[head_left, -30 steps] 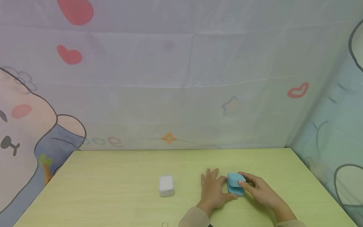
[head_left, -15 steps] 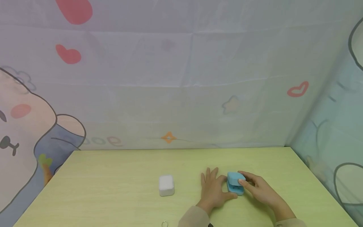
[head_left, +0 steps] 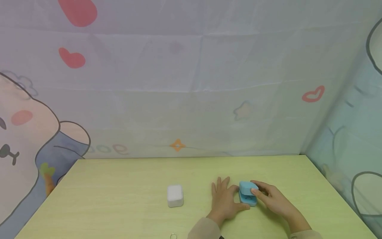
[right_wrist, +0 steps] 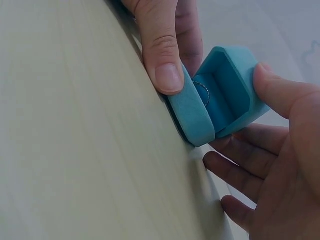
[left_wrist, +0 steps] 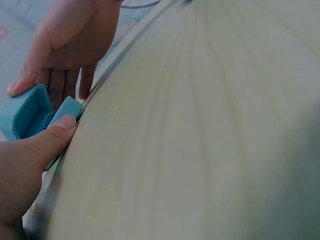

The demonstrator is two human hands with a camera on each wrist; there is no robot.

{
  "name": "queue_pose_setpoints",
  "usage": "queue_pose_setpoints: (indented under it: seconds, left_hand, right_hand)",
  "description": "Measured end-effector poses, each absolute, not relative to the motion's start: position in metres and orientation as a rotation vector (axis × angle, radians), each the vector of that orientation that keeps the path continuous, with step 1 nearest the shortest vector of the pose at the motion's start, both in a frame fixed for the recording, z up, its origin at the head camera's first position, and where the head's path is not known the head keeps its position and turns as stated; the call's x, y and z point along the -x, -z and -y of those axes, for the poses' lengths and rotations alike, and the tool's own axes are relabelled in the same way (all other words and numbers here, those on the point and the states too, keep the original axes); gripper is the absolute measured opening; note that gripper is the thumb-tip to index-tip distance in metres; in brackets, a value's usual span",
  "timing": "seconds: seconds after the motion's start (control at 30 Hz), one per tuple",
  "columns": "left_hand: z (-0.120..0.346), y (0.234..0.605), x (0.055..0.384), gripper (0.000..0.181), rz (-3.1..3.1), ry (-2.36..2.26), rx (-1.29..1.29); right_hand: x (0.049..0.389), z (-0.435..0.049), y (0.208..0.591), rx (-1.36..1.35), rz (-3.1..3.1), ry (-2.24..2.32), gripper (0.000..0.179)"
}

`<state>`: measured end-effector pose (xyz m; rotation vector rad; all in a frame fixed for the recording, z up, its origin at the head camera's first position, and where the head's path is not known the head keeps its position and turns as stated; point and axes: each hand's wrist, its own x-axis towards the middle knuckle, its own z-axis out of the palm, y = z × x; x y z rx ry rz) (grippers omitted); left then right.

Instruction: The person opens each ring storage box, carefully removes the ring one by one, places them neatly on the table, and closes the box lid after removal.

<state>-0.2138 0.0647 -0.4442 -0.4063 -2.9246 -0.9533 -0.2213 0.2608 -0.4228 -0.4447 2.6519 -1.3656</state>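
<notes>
A light blue ring box [head_left: 248,188] stands on the table right of centre, its lid partly raised. My left hand [head_left: 224,203] holds the base, thumb at the front and index finger towards the back, the other fingers spread over the tabletop. From the other side my right hand [head_left: 276,200] grips the lid, thumb on its front edge. In the right wrist view a thin ring [right_wrist: 203,89] stands up inside the box, partly covered by the front wall of the base [right_wrist: 192,115]. The left wrist view looks into the hollow lid [left_wrist: 27,112].
Left of the hands, a small white box [head_left: 175,196] with rounded corners sits on the pale wooden table [head_left: 119,199]. A loose ring [head_left: 173,234] lies at the bottom edge of the head view. A printed cloth [head_left: 191,99] hangs behind the table.
</notes>
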Motion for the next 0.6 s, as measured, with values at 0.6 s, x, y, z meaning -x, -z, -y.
queue_pose_setpoints:
  seconds: [0.6]
  left_hand:
    - [-0.0645,0.4434,0.213,0.059,2.913,0.951,0.411]
  right_hand:
    - [0.2198,-0.2581,0.4199,0.422,-2.668,1.352,0.052]
